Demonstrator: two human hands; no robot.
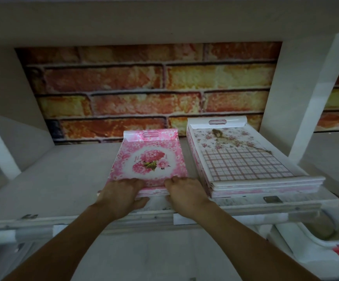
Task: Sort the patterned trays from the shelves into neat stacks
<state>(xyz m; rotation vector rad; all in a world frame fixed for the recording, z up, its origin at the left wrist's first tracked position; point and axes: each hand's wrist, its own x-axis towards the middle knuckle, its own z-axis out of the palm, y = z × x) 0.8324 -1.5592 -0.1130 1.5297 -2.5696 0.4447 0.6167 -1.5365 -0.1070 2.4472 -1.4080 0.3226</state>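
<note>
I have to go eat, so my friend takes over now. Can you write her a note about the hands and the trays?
Left hand and right hand both grip the near edge of the pink flower tray stack on the shelf.
The taller checked tray stack sits just to its right, untouched.
Done: two stacks sorted by pattern.
Left: square up the pink stack; more trays may wait on the lower shelf, hard to tell.

Both bare forearms reach up from the lower edge, the left arm entering from 7 o'clock and the right from 5 o'clock, converging toward the centre. The left hand and right hand sit side by side, near each other but apart, backs up. Each has its fingers curled over a near edge at 12 o'clock, thumbs tucked beneath.
</note>
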